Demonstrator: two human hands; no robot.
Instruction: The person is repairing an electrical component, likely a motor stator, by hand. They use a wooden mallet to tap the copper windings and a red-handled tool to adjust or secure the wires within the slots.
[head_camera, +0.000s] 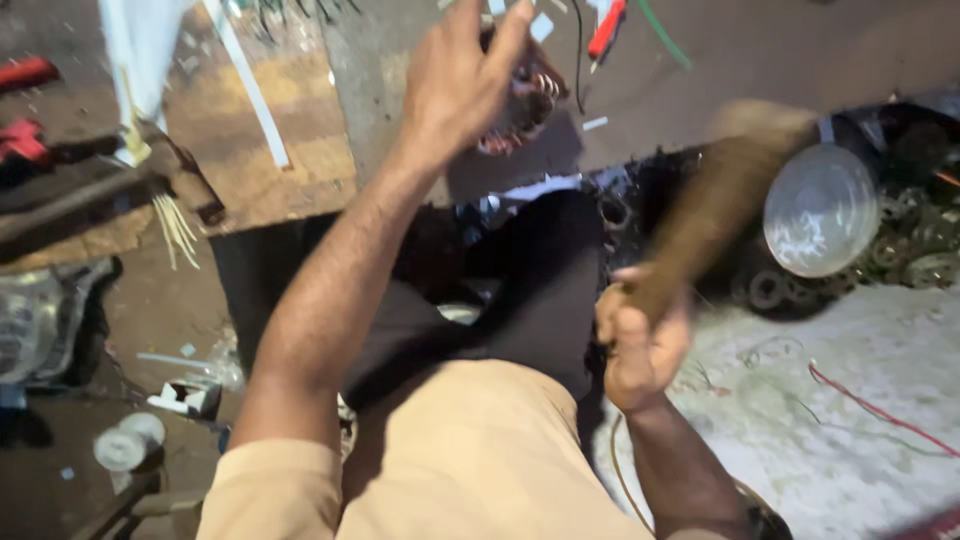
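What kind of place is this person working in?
Probably a small motor-repair workshop on the floor. The left hand steadies a stator with copper windings, the right hand swings a blurred wooden mallet, and a heap of bearings and metal rings lies nearby.

A round stator with copper wire coils (520, 95) sits on the workbench at the top of the view, largely hidden, its reddish windings looping out at the rim. A wooden mallet (715, 195), brown and blurred, tilts up to the right, probably mid-swing.
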